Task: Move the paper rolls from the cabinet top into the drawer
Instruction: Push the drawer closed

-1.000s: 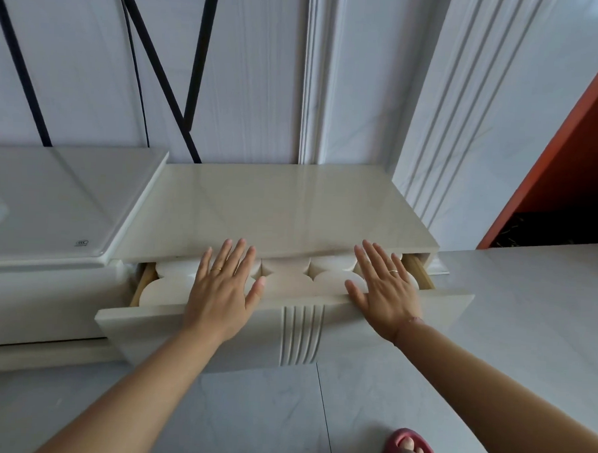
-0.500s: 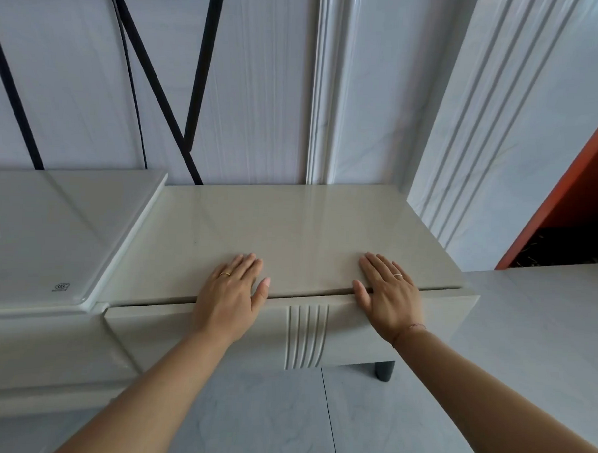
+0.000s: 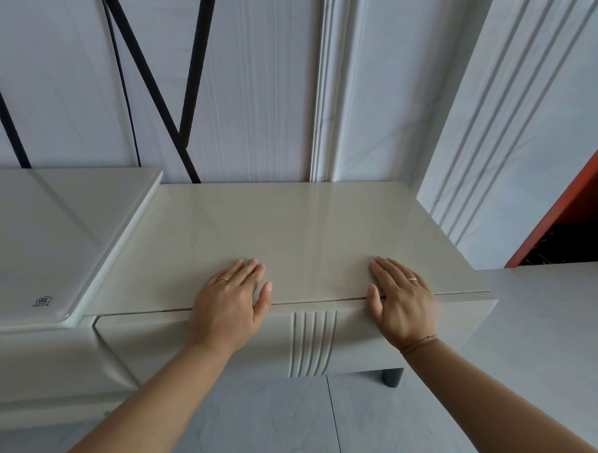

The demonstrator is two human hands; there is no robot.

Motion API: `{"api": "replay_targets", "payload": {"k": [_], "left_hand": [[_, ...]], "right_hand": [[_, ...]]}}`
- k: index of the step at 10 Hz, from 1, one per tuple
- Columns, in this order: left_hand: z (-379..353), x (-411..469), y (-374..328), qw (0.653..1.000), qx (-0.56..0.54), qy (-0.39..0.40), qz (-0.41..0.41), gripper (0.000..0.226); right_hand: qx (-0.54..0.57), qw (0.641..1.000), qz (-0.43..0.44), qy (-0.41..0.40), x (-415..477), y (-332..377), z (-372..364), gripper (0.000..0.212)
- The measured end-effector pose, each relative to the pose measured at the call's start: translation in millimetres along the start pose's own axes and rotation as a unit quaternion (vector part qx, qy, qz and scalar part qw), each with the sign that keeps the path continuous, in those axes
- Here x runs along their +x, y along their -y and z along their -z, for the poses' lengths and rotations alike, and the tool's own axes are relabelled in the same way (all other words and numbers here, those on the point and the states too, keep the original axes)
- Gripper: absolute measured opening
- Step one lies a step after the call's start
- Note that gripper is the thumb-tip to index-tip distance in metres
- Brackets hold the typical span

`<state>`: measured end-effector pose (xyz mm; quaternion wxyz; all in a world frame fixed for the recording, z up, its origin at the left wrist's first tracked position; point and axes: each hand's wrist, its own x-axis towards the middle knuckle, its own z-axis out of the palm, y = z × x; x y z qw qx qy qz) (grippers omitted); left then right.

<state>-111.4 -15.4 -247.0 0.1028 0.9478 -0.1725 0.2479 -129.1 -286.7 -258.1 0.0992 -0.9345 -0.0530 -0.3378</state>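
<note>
From my feed I look down on the cabinet's glossy cream worktop (image 3: pixel 290 232), set against a pale panelled wall (image 3: pixel 269 88) with a moulded white strip running down it. The floor (image 3: pixel 542 339) is light marble-look tile. The drawer (image 3: pixel 371 335) is pushed in, its front flush under the worktop edge with only a thin seam showing, so the paper rolls are out of my sight. Vertical ribs (image 3: pixel 312 343) are carved in the middle of the drawer front.

Both hands lie flat with straight fingers, gripping nothing. The left hand (image 3: pixel 229 302) rests across the seam left of the ribs, and the right hand (image 3: pixel 403 306) does the same right of them, fingertips on the worktop. Each wears a gold ring, and a thin thread circles the right wrist.

A white glossy slab (image 3: pixel 50 236) sits slightly higher, just left of the worktop. Black cables (image 3: pixel 195 67) cross the wall behind. A dark cabinet leg (image 3: pixel 392 377) shows under the drawer, and an orange-red panel (image 3: pixel 587 184) edges the far right
</note>
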Motion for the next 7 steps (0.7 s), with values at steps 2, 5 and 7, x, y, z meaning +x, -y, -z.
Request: {"api": "replay_targets", "payload": {"k": [2,5,7], "left_hand": [[-5.5,1.1,3.1,0.999,-0.006,-0.042,-0.017,0.041],[1.7,-3.0,0.7,0.999,-0.029,-0.012,0.005,0.044],[22.3,-45.7,-5.9,1.0,0.013,0.014,-0.013,0.061]], "right_hand": [[0.002,0.999,0.016,-0.036,0.2,-3.4,-5.9,0.05],[-0.017,0.992,-0.02,0.12,5.2,4.1,10.9,0.051],[0.017,0.971,-0.06,0.232,0.3,-2.2,45.2,0.053]]}}
